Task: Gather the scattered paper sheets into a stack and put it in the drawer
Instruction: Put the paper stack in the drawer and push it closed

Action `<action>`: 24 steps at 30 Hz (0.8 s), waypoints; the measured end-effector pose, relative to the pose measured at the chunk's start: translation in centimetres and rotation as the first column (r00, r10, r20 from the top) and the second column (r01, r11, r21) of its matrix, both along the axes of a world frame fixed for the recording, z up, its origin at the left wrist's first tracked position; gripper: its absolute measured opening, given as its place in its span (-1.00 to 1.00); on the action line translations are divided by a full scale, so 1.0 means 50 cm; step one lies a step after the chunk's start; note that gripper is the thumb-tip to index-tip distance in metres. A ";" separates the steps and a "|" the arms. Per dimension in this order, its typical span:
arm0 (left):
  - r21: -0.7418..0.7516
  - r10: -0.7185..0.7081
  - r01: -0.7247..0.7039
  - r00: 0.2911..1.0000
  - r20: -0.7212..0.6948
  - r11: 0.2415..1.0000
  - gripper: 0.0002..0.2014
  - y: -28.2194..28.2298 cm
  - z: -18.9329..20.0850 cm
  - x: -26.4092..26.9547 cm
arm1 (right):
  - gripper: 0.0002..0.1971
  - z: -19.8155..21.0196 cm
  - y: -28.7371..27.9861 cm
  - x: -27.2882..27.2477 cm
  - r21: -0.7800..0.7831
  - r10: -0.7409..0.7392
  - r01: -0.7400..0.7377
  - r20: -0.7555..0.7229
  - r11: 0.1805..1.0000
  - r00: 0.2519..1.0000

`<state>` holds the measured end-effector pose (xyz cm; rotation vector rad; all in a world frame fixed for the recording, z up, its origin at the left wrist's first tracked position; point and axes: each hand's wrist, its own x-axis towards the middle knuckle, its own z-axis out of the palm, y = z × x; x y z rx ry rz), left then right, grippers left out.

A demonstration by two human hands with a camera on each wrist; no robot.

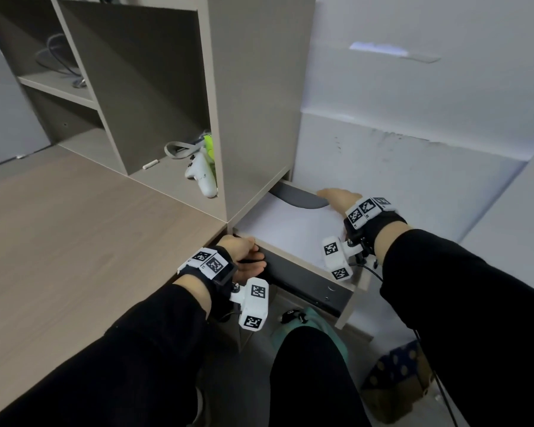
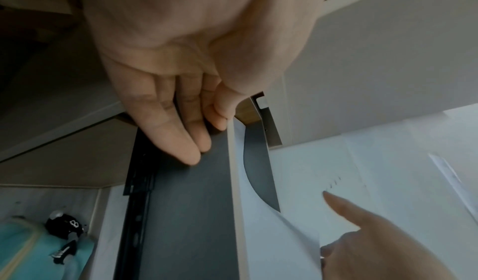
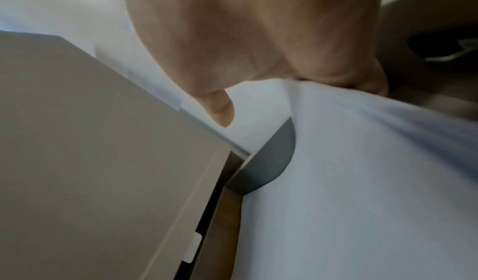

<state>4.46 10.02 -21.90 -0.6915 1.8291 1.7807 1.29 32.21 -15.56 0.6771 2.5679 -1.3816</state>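
Open drawer [image 1: 309,274] beside wooden desk [image 1: 74,235], white paper stack [image 1: 290,226] lying curved inside it

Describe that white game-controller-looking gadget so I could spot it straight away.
Start at the tall beige shelf unit standing at the back of the wooden desk. In its lowest open cubby, near the right wall, lies the white handheld controller, grip pointing toward the viewer. A grey strap loop and something neon green lie just behind it; it is the only chunky white thing there.

shelf unit [image 1: 253,118] overhanging open drawer [image 1: 309,269]
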 end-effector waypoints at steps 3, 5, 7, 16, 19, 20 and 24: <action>0.031 -0.034 0.035 0.999 -0.016 0.999 -0.68 -0.009 0.008 0.012 | -0.41 0.024 0.025 0.008 -0.010 -0.101 0.100 -0.081 0.995 0.992; 0.072 -0.069 0.071 0.997 -0.029 0.995 -0.71 -0.018 0.025 0.017 | -0.48 0.043 0.056 0.031 0.008 -0.147 0.149 -0.115 0.989 0.982; 0.087 -0.105 0.111 0.992 -0.073 0.990 -0.74 -0.028 0.067 0.034 | -0.56 0.053 0.100 0.057 0.045 -0.186 0.191 -0.105 0.981 0.977; -0.332 -0.072 -0.257 0.684 -0.726 0.908 -0.51 -0.083 0.295 0.018 | -0.38 -0.013 0.103 0.096 -0.261 -0.254 0.256 0.040 0.931 0.966; -0.362 -0.194 -0.165 0.607 -0.771 0.918 -0.71 -0.075 0.320 -0.014 | -0.10 -0.033 0.093 0.084 -0.436 -0.231 0.272 0.145 0.858 0.962; -0.343 -0.207 -0.130 0.586 -0.783 0.930 -0.81 -0.074 0.322 -0.022 | -0.16 -0.035 0.085 0.082 -0.475 -0.203 0.250 0.147 0.844 0.968; -0.328 -0.266 -0.027 0.522 -0.810 0.944 -0.86 -0.090 0.303 -0.051 | -0.35 -0.053 0.053 0.044 -0.534 -0.154 0.187 0.106 0.825 0.982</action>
